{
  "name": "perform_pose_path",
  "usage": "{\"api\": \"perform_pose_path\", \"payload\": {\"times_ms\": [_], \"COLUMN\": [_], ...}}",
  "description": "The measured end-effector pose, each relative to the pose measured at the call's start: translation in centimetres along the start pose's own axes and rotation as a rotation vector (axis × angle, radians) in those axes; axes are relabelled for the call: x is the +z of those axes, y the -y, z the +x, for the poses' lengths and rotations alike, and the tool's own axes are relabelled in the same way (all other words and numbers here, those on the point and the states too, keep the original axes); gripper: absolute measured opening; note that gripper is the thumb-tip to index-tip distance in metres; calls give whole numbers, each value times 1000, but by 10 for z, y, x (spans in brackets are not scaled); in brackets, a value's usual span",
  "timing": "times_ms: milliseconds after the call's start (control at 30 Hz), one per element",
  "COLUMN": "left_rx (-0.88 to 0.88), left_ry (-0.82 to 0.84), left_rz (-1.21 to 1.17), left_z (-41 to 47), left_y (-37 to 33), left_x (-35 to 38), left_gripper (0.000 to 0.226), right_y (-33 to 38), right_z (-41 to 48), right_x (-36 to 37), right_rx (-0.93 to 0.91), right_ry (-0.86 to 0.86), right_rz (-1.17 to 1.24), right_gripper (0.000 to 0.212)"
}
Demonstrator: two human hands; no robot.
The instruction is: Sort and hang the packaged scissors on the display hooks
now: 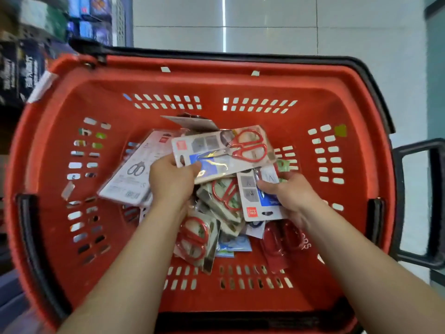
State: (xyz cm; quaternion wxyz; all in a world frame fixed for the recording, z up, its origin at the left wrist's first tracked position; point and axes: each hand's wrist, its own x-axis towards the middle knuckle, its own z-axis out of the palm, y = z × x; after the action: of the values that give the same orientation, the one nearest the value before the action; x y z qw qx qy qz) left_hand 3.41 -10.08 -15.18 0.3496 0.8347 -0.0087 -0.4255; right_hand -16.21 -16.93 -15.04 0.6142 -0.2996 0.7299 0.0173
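Two bare forearms reach up from the bottom of the frame into a red plastic shopping basket (240,85) seen from above. At centre, the left hand (172,182) grips the near corner of a carded pack of red-handled scissors (224,150), thumb on top, holding it tilted above the heap. Just right of centre, the right hand (289,194) pinches a second scissors pack (260,196), a white card with a red logo, its thumb pressed on the face.

Beneath and between the hands lies a loose pile of scissors packs (195,237), overlapping at all angles, most with red handles. A dark red pack (281,239) lies under the right wrist. To the left of the left hand, a white pack with grey scissors (134,169) leans against the pile.

The basket's walls are slotted, and a black pull handle (416,201) juts out at the right edge. Beyond the basket, pale floor tiles (265,20) fill the top of the frame. In the upper left, blurred store shelves (24,44) hold boxed goods.
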Motion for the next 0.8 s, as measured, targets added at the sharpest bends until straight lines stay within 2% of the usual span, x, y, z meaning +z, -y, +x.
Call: {"api": "perform_pose_path", "payload": {"times_ms": [167,267,367,433,500,633,733,800], "left_rx": [44,137,247,314,378,438,523,589], "left_ry": [-134,-199,-275,-314,-337,-348,-283,-206], "left_rz": [-120,-116,8,101,190,219,237,259], "left_z": [-50,-79,-113,-136,-161,-210,-249,-271], "left_y": [8,-2,-25,-44,-63,-108,-149,-177], "left_x": [-46,-75,-103,-125,-151,-198,-222,-233], "left_gripper": [9,18,21,26,29,26,36,44], "right_y": [0,7,22,39,58,116,166,192], "right_z": [-37,-69,-109,-140,-165,-219,-276,-312], "right_x": [-20,-30,-43,-52,-60,-59,-41,-34], "right_rx": [-82,-170,-357,-534,-769,-1046,-1114,-1093], "right_ry": [-59,-32,73,55,-40,-83,152,382], "right_rz": [-42,-135,-305,-502,-587,-586,-668,-818], "right_gripper": [27,33,67,83,73,44,41,73]}}
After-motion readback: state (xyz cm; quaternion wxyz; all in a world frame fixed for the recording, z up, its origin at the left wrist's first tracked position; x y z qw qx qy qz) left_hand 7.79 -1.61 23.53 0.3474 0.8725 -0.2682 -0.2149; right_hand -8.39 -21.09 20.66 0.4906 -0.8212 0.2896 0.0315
